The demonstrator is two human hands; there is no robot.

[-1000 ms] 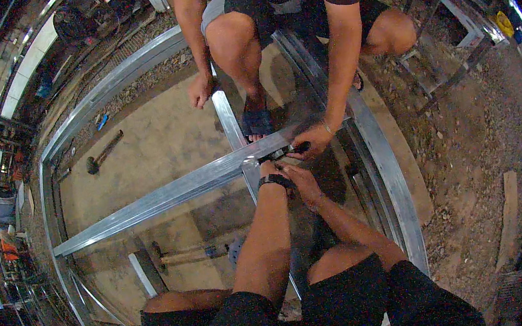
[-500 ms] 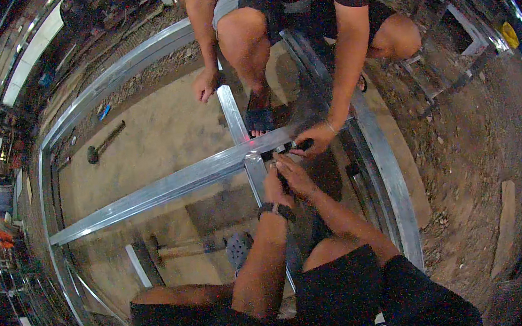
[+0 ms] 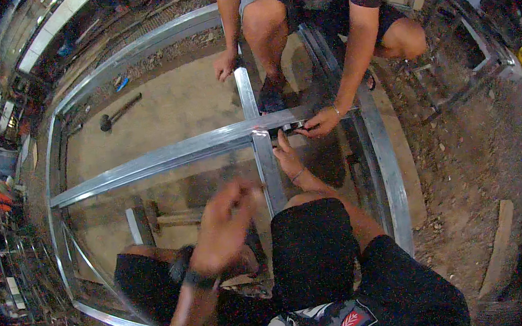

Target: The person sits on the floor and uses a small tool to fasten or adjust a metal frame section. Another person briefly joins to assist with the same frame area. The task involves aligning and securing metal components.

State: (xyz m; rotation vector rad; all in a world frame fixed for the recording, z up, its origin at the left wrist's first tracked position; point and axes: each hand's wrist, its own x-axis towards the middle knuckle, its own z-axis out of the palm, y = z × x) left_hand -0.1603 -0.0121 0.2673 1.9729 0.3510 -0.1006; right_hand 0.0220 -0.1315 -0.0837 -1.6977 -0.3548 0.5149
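Note:
A long silver steel stud (image 3: 163,156) lies across a flat metal frame on the concrete and meets a shorter stud (image 3: 270,171) at a joint. My right hand (image 3: 287,155) reaches to that joint, fingers stretched out and resting beside the shorter stud. My left hand (image 3: 226,222), with a dark watch at the wrist, is blurred and drawn back over my knee; whether it holds anything I cannot tell. A person squatting opposite pinches a small part at the joint with one hand (image 3: 319,121) and rests the other hand (image 3: 224,64) on the far stud (image 3: 245,94).
A hammer (image 3: 117,113) lies on the concrete at the far left. A second hammer (image 3: 168,220) and a short metal offcut (image 3: 134,226) lie by my left knee. The frame's outer rail (image 3: 385,168) runs along the right, with dirt and a wooden plank (image 3: 500,251) beyond.
My left hand has left the joint and swung back toward my body. My right hand has stayed at the joint. The other person's hands have kept their places.

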